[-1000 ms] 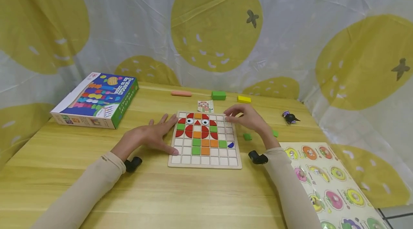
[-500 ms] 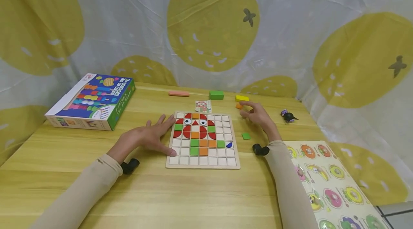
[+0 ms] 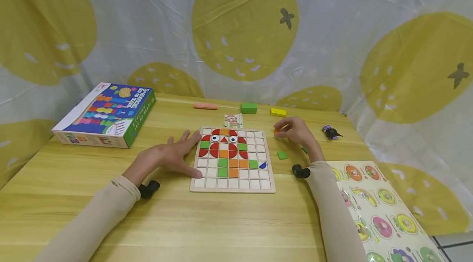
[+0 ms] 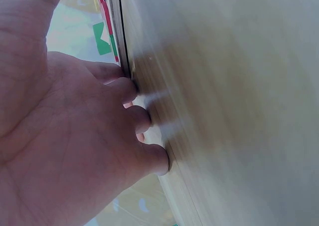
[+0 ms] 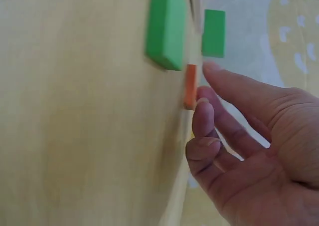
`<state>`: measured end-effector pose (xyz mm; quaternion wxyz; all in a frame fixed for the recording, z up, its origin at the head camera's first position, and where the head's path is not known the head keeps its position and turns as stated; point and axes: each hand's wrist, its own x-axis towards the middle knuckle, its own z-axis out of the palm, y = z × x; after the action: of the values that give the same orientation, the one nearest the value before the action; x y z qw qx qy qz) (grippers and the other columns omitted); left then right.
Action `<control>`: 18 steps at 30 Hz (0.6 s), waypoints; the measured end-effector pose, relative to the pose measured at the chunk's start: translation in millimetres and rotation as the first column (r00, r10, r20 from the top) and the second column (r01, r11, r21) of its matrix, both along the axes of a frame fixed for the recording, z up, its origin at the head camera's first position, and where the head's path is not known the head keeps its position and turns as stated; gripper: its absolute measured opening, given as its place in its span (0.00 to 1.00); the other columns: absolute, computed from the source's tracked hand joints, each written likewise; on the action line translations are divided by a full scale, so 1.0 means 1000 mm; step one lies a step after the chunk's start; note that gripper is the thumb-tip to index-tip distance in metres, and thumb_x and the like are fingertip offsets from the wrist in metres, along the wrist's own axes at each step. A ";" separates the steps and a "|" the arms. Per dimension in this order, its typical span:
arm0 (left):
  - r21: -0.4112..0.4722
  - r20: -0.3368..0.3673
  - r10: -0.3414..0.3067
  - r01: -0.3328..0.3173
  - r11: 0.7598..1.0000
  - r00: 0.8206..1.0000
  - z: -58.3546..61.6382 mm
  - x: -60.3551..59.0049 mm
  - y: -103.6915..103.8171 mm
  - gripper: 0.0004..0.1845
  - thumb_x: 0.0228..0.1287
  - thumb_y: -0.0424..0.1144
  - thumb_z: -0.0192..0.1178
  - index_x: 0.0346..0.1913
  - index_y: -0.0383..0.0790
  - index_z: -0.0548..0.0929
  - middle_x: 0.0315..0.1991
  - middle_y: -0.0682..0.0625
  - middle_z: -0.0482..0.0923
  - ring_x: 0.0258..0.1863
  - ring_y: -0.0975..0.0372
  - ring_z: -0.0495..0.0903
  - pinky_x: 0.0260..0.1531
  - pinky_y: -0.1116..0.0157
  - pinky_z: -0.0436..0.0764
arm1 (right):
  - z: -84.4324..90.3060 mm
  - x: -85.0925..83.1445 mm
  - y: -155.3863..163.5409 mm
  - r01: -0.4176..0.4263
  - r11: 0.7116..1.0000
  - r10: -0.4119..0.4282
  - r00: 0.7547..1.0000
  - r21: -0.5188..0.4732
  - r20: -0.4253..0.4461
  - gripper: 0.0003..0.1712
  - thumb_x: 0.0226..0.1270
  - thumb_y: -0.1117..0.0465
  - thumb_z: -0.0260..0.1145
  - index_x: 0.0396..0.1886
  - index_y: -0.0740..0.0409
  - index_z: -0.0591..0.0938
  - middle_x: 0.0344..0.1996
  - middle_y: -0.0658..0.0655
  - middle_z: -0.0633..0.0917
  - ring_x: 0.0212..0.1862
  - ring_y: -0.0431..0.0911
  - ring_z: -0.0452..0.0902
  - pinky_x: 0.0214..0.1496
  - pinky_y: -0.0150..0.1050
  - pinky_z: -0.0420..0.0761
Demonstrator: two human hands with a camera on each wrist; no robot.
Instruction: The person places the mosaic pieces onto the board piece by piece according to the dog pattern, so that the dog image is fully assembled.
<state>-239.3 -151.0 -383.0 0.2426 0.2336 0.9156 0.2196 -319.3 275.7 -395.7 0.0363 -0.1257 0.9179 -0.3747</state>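
A light wooden table (image 3: 221, 221) carries everything, backed by a white curtain printed with big yellow circles (image 3: 244, 24). At its left rear lies a large flat cardboard game box with a blue and green printed lid (image 3: 105, 115), and at the right front edge a pale peg-puzzle board with round coloured pictures (image 3: 384, 212). In the middle sits the square wooden grid board (image 3: 233, 159), partly filled with red, orange and green tiles that make an owl-like figure, plus one blue piece in a cell near its right side. The left hand (image 3: 171, 156) lies flat on the table with straight, spread fingers (image 4: 130, 91) pressed against the board's left edge, holding nothing. The right hand (image 3: 295, 132) is just beyond the board's right rear corner, fingers curled, with its fingertips (image 5: 203, 117) touching a small orange square tile (image 5: 190, 86) that rests on the table; whether the tile is actually pinched cannot be told. Along the back edge are a pink flat bar (image 3: 205, 106), a green rectangular block (image 3: 249, 108) and a yellow rectangular block (image 3: 278, 112). A small pattern card (image 3: 233, 120) lies just behind the board, a small black and purple toy figure (image 3: 330, 132) stands right of the hand, and a loose small green square tile (image 3: 282, 155) lies just right of the board.
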 end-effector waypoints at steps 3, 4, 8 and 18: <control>-0.003 0.000 -0.002 0.002 1.000 1.000 0.000 0.000 0.000 0.71 0.61 0.68 0.75 0.88 0.34 0.40 0.89 0.35 0.32 0.86 0.37 0.28 0.79 0.29 0.31 | -0.002 0.000 0.000 0.003 1.000 -0.003 1.000 0.011 0.000 0.17 0.67 0.68 0.79 0.54 0.68 0.90 0.46 0.66 0.90 0.45 0.56 0.84 0.48 0.38 0.81; -0.003 0.000 -0.002 0.002 1.000 1.000 0.000 0.000 0.000 0.71 0.61 0.68 0.75 0.88 0.34 0.40 0.89 0.35 0.32 0.86 0.37 0.28 0.79 0.29 0.31 | -0.002 0.000 0.001 0.007 1.000 -0.007 1.000 0.019 0.006 0.17 0.67 0.68 0.79 0.54 0.68 0.90 0.45 0.65 0.90 0.44 0.55 0.84 0.47 0.38 0.81; -0.006 0.003 -0.001 0.001 1.000 1.000 -0.001 -0.001 0.000 0.71 0.61 0.68 0.75 0.88 0.34 0.40 0.89 0.35 0.32 0.86 0.37 0.28 0.79 0.29 0.31 | -0.002 0.002 0.005 0.022 0.998 -0.025 0.999 0.064 0.043 0.16 0.68 0.67 0.79 0.54 0.68 0.90 0.45 0.64 0.90 0.44 0.52 0.82 0.47 0.38 0.81; -0.008 0.003 -0.002 0.002 1.000 1.000 0.001 0.000 0.000 0.71 0.61 0.68 0.74 0.88 0.34 0.41 0.89 0.35 0.32 0.86 0.37 0.28 0.79 0.29 0.31 | 0.001 0.006 0.012 0.002 0.990 -0.011 0.998 0.138 0.062 0.13 0.65 0.62 0.82 0.43 0.66 0.91 0.40 0.61 0.90 0.41 0.51 0.81 0.46 0.39 0.81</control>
<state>-239.6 -150.5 -382.2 0.2452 0.2330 0.9159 0.2162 -313.3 287.6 -394.9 0.0723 -0.1082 0.9403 -0.3143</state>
